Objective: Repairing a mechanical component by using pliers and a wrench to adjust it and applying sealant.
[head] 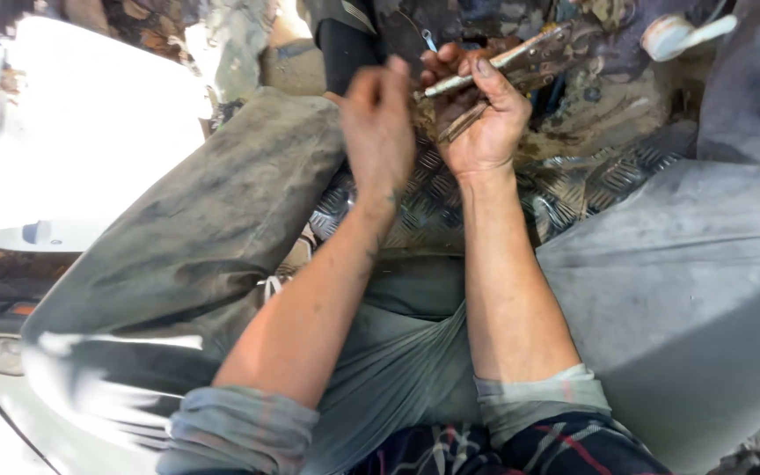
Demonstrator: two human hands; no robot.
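My right hand is closed around a pair of worn metal pliers, whose jaws point up and to the right and whose handles run down through my palm. Just to its left, my left hand is blurred, its fingers curled, and it touches the near end of the pliers by my right thumb. Whether the left hand grips anything is unclear. Both hands are grimy and sit above a ribbed metal floor plate.
My knees in grey trousers frame the hands on both sides. A white bodywork panel lies at the left. A white plastic part sits at the top right. Dirty wiring and metal parts fill the top.
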